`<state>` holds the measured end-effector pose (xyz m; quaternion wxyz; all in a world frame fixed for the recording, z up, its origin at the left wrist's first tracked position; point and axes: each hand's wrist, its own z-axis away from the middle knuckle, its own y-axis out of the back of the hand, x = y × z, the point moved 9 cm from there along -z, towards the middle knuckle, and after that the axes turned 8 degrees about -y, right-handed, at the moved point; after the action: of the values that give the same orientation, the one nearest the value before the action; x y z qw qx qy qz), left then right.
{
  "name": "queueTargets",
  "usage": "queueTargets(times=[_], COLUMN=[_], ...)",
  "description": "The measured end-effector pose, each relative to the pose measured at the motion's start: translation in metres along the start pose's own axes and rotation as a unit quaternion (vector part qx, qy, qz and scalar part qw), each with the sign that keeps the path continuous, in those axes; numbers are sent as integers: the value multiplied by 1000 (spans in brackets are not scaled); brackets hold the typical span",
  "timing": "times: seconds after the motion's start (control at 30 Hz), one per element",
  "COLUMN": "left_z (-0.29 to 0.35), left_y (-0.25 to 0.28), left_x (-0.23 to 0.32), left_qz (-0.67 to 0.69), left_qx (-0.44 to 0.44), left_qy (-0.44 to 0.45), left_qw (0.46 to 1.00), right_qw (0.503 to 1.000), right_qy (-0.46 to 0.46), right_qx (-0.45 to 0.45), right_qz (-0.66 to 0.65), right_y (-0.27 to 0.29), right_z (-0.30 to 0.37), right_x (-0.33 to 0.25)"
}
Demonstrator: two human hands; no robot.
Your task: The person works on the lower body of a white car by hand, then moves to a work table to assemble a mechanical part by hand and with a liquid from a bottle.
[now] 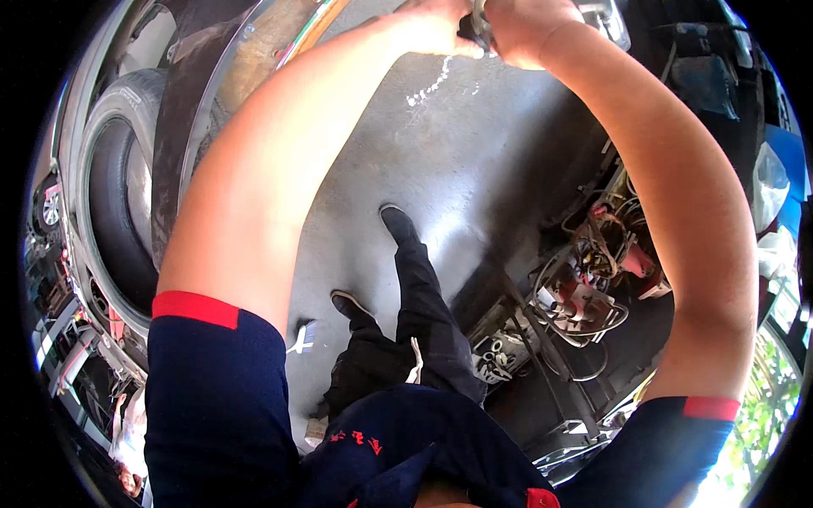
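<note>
Both my arms reach up and forward to the top edge of the head view, where the hands are partly cut off. My left hand (440, 25) is closed, its fingers curled beside a small dark and metallic piece (479, 27) between the two hands. My right hand (527, 32) is closed against the other side of that piece. I cannot make out its kind. Just behind the right hand is a shiny, pale, rounded thing (611, 24), only partly in view.
At left, a tyre (95, 203) stands upright beside a dark panel (182, 93). Cables and red tools (605, 254) lie on a dark rack at right. My shoes (398, 224) stand on grey floor (356, 169) with white marks. A person (131, 440) is at lower left.
</note>
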<state>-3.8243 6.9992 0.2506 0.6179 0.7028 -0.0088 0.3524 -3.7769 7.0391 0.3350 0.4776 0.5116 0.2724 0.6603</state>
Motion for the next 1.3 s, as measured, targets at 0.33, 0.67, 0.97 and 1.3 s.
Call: queueTargets(times=[0.33,0.67,0.97,1.3], left_z=[2,71,82,82], left_y=[59,87,52,37], left_x=[6,-11,-45,-47], left_qz=[33,87,80,112], left_qx=[161,158,74,28], left_qy=[28,4,69,94], left_qw=[986,984,992,989], right_qw=[994,994,994,993], right_qy=[25,82,94,79], right_qx=[53,17,20,-1], right_qz=[97,65,-51,-87], right_y=[40,83,52,24], right_z=[-6,27,4,7], right_x=[21,-9,-36,-37])
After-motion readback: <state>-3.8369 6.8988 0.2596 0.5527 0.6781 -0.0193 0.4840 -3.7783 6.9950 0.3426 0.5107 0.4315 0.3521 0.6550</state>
